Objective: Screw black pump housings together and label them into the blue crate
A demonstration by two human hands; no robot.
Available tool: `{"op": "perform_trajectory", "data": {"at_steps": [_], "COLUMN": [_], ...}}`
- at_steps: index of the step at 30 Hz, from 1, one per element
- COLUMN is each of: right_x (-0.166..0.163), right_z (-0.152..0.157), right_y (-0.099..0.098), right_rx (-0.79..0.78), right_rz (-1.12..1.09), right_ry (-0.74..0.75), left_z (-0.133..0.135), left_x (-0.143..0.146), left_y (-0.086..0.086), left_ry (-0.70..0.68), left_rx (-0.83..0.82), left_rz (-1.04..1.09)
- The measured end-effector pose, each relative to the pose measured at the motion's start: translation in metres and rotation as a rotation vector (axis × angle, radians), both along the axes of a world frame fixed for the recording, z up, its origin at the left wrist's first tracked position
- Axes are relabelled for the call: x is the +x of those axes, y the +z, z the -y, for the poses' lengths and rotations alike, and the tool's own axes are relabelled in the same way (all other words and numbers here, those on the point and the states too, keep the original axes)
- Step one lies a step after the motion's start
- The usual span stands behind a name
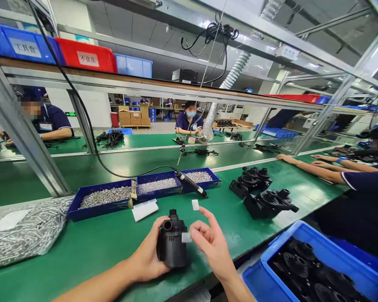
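Observation:
My left hand (151, 251) is wrapped round a black pump housing (174, 247), which stands upright just above or on the green bench; I cannot tell which. Two short pipe stubs stick up from its top. Beside it, my right hand (211, 243) has its thumb and curled fingers closed at a small white label (186, 238) that lies against the housing's right side. A second white label (195, 204) sits at the tip of my raised right index finger.
Blue trays of screws (103, 197) line the bench, with an electric screwdriver (190, 183) across them. A screw bag (25, 235) lies left, and more housings (267, 203) stand right. A blue crate (267, 256) holds black parts. A co-worker's arms (318, 167) reach in from the right.

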State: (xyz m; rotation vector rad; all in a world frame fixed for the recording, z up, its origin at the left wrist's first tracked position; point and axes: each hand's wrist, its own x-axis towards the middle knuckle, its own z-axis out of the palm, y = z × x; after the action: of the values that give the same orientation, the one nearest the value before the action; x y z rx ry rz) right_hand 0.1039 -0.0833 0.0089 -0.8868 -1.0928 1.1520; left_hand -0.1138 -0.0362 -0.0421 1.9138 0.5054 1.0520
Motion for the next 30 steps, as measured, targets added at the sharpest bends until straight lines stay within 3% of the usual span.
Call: {"op": "perform_trajectory", "data": {"at_steps": [3, 7, 17, 24, 27, 30], "right_x": [0.005, -0.005, -0.018, -0.019, -0.021, -0.021], "right_z": [0.023, 0.036, 0.044, 0.046, 0.048, 0.050], "right_y": [-0.001, -0.004, -0.020, -0.018, -0.017, -0.017], "right_rx": [-0.077, -0.102, -0.125, -0.115, -0.076, 0.085], "right_rz": [0.111, 0.199, 0.229, 0.276, 0.339, 0.503], "right_ry": [0.077, 0.033, -0.062, -0.093, -0.135, -0.177], "left_z": [0.001, 0.003, 0.003, 0.004, 0.004, 0.004], "left_x": [-0.002, -0.004, -0.005, -0.004, -0.004, -0.004], "left_y": [0.006, 0.011, 0.014, 0.016, 0.016, 0.017], "left_ry": [0.004, 0.023, 0.047, 0.054, 0.047, 0.038], "left_rx": [0.081, 0.140, 0.158, 0.168, 0.173, 0.176], "left_rz": [-0.003, -0.022, -0.028, -0.027, -0.026, -0.024]}}
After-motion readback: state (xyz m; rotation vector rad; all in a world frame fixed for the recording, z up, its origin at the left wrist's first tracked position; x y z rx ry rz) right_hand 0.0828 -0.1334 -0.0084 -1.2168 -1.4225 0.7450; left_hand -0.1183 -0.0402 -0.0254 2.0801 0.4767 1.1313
